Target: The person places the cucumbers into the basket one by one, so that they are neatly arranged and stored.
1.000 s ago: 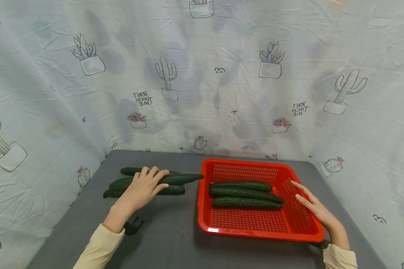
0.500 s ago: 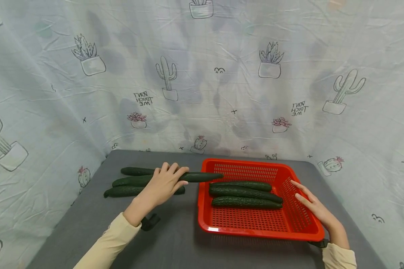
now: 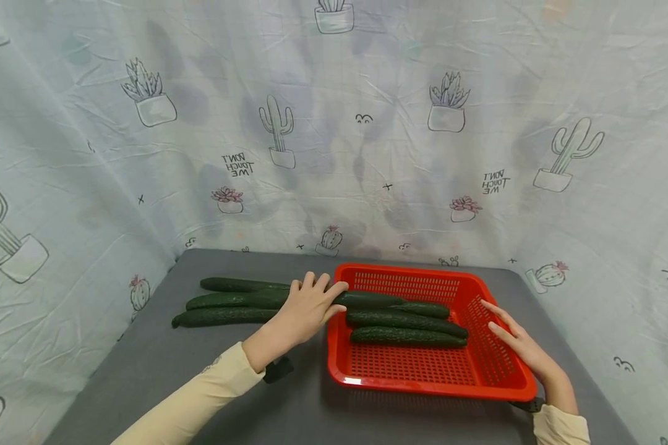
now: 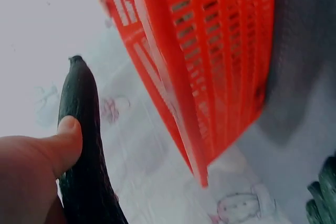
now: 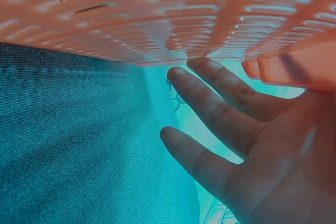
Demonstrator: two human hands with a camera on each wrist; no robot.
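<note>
My left hand [image 3: 300, 314] grips a long dark green cucumber [image 3: 367, 300] around its middle. The cucumber's front part reaches over the left rim of a red slotted plastic basket [image 3: 423, 386]. In the left wrist view the thumb lies along the cucumber [image 4: 81, 95], beside the basket wall. Three more cucumbers [image 3: 406, 335] lie side by side inside the basket. At its right side, my right hand [image 3: 526, 349] straddles the rim, with the index finger and thumb over the inside. Three of its fingers [image 5: 210, 106] stretch straight along the outer wall in the right wrist view.
Three cucumbers [image 3: 214, 317] lie on the grey table [image 3: 289, 408] to the left, partly behind the left arm. A pale curtain [image 3: 334, 142] printed with potted cacti hangs around the back and both sides.
My left hand has carried the cucumber rightward from the pile on the table until its front end is over the basket. My right hand and the basket have stayed put.
</note>
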